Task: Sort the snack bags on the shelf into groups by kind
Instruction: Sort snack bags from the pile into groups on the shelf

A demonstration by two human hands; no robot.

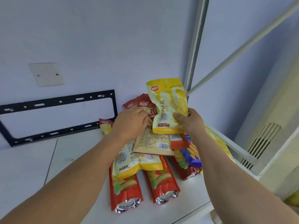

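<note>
A heap of snack bags lies on the white shelf [77, 152] near the right corner. My right hand [191, 122] grips a yellow bag [166, 104] and holds it upright above the heap. My left hand [131, 123] rests on the heap with its fingers reaching onto a red-topped bag [146, 105] at the back. In front lie three long red bags [124, 189], a second yellow bag [127, 165], a cream bag turned back-side up [153, 143] and a blue bag [192, 154]. What the left fingers are doing is partly hidden by the held bag.
A black metal bracket [59, 101] is fixed to the wall at the left, under a blank cover plate [47, 74]. A grey upright post [194, 46] and a slanted bar [242, 46] frame the right side. A vented white unit [258, 143] stands at the right.
</note>
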